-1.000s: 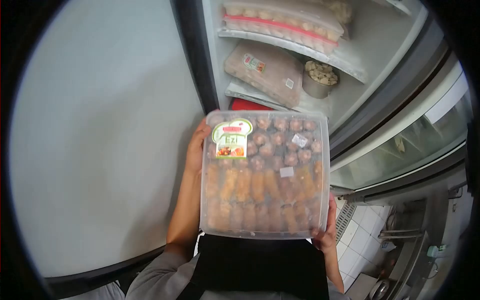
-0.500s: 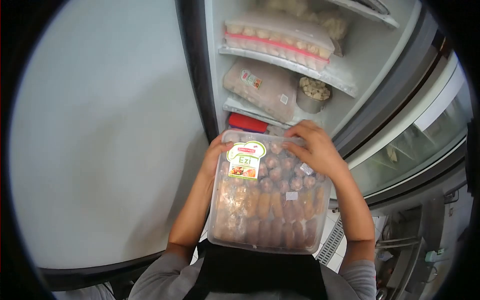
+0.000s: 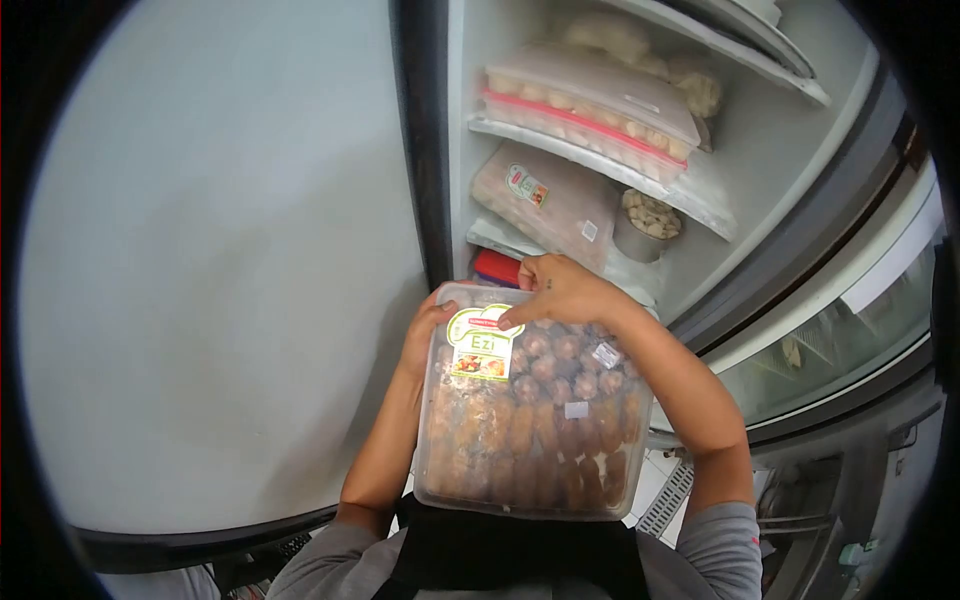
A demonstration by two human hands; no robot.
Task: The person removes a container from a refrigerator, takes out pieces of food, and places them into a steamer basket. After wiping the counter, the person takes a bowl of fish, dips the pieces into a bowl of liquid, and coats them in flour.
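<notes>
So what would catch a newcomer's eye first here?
The clear food tray, packed with meatballs and rolls under an Ezi label, fills the centre, held against the person's body. The left hand grips its far left corner and the right hand lies over its far edge. Behind stands an open freezer, with bagged food on its shelves.

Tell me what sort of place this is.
Probably a kitchen, perhaps a commercial one, in front of an open upright freezer. Its frosted shelves hold bagged frozen food, both hands grip a clear box of frozen snacks, and a white tiled floor shows below.
</notes>
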